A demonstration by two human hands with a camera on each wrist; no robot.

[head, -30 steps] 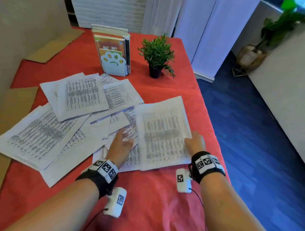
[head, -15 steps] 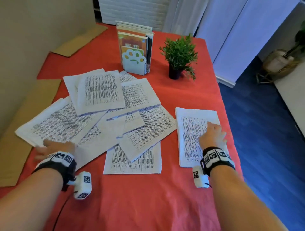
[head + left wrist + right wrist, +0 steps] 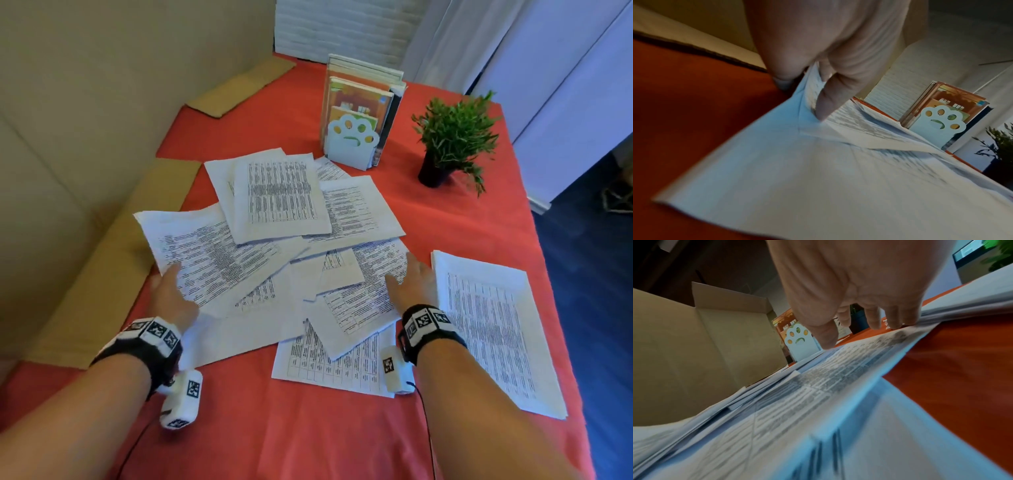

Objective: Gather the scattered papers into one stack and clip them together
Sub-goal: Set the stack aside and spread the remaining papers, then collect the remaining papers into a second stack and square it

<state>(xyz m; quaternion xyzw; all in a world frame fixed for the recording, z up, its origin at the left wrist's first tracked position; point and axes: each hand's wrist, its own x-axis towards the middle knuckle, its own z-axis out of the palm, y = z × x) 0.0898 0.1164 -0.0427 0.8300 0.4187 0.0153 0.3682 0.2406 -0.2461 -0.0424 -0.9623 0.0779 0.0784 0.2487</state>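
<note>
The stack (image 3: 493, 329) lies long-way toward the plant (image 3: 455, 137). The left hand (image 3: 171, 294) now pinches a sheet (image 3: 205, 253) (lifted edge); the right hand (image 3: 412, 282), off the stack, presses flat on papers (image 3: 359, 301).

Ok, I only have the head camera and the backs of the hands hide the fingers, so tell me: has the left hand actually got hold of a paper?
Observer: Yes. In the left wrist view the left hand pinches the edge of the left sheet between thumb and forefinger, and that edge is raised off the red cloth.
Operator: And the right, any grip there?
Observer: None. The right hand holds nothing, and its spread fingertips rest on top of the middle sheet.
Operator: Is the side pile to its right one page?
Observer: No. The right wrist view shows several layered edges in the side pile.
</note>
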